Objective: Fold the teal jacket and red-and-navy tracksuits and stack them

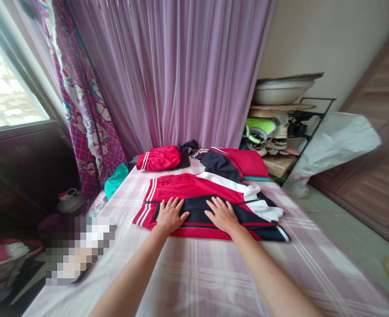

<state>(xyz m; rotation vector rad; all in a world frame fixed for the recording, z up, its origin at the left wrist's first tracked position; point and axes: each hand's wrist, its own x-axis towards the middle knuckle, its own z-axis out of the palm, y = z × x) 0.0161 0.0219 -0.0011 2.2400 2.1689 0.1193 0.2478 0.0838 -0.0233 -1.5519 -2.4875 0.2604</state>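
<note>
**Red-and-black track jacket (pixel 194 187) spread flat on a pink plaid bed sheet (pixel 194 281)**

Head view: left grip (pixel 171 215) wide, palm down and fingers spread on the jacket's red and black middle, grasping no cloth. Right grip (pixel 221 215) just as wide, flat on the black panel close beside the left, also pressing rather than clasping. Jacket lying mid-bed, white-trimmed part bunched at right. Farther along the bed, a red bundle with white stripes (pixel 158 158), a black-and-red garment (pixel 221 165) and a folded red cloth (pixel 252 163), with a teal cloth (pixel 116 179) at far left. Left of the bed, a patterned curtain (pixel 89 132) and a window (pixel 9 88). Far off, a sheer purple curtain (pixel 168 75). At right, a black rack of shoes (pixel 278 141) under a white basin (pixel 282 92). Near left, a pixelated patch, too blurred to tell.
</note>
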